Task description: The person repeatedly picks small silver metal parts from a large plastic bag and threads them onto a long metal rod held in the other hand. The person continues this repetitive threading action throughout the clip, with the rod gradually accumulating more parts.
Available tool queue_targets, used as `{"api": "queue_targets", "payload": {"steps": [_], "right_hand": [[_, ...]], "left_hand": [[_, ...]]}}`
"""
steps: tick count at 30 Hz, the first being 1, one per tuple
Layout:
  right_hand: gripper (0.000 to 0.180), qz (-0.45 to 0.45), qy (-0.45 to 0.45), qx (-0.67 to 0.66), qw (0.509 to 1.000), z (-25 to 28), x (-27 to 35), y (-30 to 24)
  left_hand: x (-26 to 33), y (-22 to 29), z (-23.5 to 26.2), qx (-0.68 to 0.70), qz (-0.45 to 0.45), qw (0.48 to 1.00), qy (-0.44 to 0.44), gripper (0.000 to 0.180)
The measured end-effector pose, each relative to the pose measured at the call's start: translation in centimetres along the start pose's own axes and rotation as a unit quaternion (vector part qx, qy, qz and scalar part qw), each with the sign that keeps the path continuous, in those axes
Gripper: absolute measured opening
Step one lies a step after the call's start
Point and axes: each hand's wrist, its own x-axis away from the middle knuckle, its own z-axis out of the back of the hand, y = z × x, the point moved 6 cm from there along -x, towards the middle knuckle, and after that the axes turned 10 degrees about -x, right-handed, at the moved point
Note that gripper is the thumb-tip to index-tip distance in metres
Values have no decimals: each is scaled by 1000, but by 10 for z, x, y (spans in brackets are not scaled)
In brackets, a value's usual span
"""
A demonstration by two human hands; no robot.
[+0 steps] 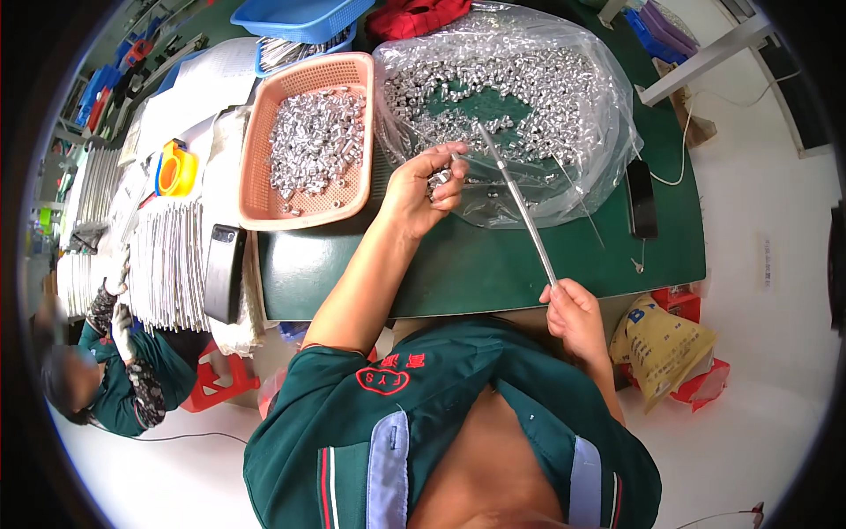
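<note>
Landmark: clear bag [529, 115], lying open on the green worktop [493, 264], part filled with small silver metal pieces.

1. Left hand [427, 189]: at the near edge of the bag, fingers curled shut around a small clutch of silver pieces [440, 179]; how many cannot be told at this size.
2. Rod [520, 207]: thin, silver, straight. Its far tip lies over the near part of the bag, just beside the left hand; it slants back from the bag across the worktop to the right hand.
3. Right hand [575, 316]: nearer the person than the bag, past the worktop's near edge, closed in a pinch on the rod's near end.
4. Basket [308, 141]: salmon-coloured plastic, just left of the bag, holding a heap of the same silver pieces.
5. Black phone [641, 198]: flat on the worktop at the right of the bag, a white cable beside it.
6. Blue trays [295, 18]: beyond the basket, left of the bag's far end.
7. Red cloth [414, 18]: touching the bag's far edge.
8. Second dark phone [223, 271]: well left of the bag, near the basket's near corner, lying on stacked white sheets.
9. Orange tape holder [176, 169]: left of the basket.
10. Yellow sack [661, 344]: on the floor, below the bag's right side.
11. Another person [123, 370]: far left of the bag, in green, gloved hands at the white stacks.
</note>
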Motion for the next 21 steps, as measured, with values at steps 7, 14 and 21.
{"api": "queue_targets", "payload": {"steps": [7, 14, 21], "right_hand": [[19, -32, -37, 45, 998, 14, 0, -6], [19, -35, -78, 71, 994, 27, -1, -12], [19, -39, -88, 70, 993, 43, -8, -12]], "left_hand": [[-1, -4, 3, 165, -36, 985, -32, 20], [-5, -15, -6, 221, -71, 973, -5, 23], [-14, -26, -23, 180, -63, 982, -3, 21]]}}
